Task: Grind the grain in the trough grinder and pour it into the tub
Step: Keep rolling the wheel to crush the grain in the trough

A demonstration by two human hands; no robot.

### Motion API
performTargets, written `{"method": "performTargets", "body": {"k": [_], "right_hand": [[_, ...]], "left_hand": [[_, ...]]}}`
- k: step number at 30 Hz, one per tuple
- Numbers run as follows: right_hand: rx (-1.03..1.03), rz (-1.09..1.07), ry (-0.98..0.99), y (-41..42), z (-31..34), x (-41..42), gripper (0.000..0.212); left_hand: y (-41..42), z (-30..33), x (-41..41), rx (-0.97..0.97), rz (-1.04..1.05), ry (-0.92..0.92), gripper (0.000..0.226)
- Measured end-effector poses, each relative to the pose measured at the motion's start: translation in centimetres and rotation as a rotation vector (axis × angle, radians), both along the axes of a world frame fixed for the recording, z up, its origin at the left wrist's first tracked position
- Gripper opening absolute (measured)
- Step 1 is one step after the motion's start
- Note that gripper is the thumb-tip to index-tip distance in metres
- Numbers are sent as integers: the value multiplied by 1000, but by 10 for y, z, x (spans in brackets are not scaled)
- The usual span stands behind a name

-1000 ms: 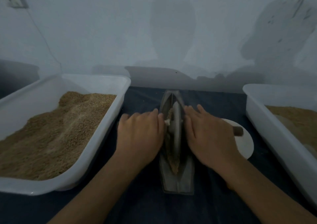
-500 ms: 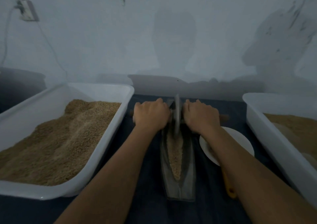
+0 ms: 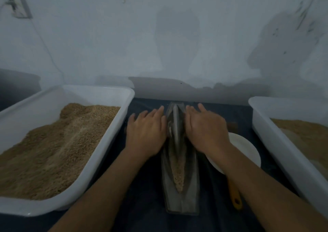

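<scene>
Both hands have uncurled since a moment ago: the left hand (image 3: 145, 135) and right hand (image 3: 206, 134) now press flat-fingered, holding nothing, either side of the wheel (image 3: 175, 125). Grain (image 3: 178, 171) lies in the trough (image 3: 192, 187) just behind them.

Dim, bluish light; soft shadows fall on the wall (image 3: 177, 36), edges bend, hands slightly blurred.
</scene>
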State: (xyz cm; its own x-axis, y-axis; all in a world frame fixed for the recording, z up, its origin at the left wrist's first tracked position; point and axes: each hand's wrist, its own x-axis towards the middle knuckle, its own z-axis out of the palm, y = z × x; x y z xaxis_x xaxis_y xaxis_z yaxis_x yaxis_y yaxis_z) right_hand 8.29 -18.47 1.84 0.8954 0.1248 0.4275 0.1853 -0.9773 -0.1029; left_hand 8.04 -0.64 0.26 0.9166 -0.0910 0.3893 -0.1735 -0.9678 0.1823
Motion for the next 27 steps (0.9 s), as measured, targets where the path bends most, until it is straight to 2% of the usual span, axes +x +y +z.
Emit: {"method": "performTargets", "body": {"k": [3,6,8,11,14,18,20,23,25,27], "right_hand": [[64,-158,108,4,10,45,51],[-35,-157,105,7,11,33,51],[-59,-71,72,3,2,-4,54],[-18,56,54,-6,-5,-67,62],[3,85,-2,-14,-8,-88,61],[19,42,146,-8,-5,-44,59],[46,-42,181,-7,1,-5,52],[136,-108,229,-1,14,36,37],[44,-91,195,3,14,38,39],[-81,-70,162,3,7,16,53]], "left_hand": [[-8,10,48,18,78,94,45],[-5,13,37,143,36,136,33],[4,5,0,150,-17,55,36],[12,-6,-62,-2,-77,-105,48],[12,-10,-86,-17,-70,-185,53],[0,6,-41,86,-25,-72,54],[-9,14,1,142,42,42,46],[-14,21,46,106,106,180,32],[-14,18,43,111,112,172,33],[-9,10,14,117,77,80,37]]}}
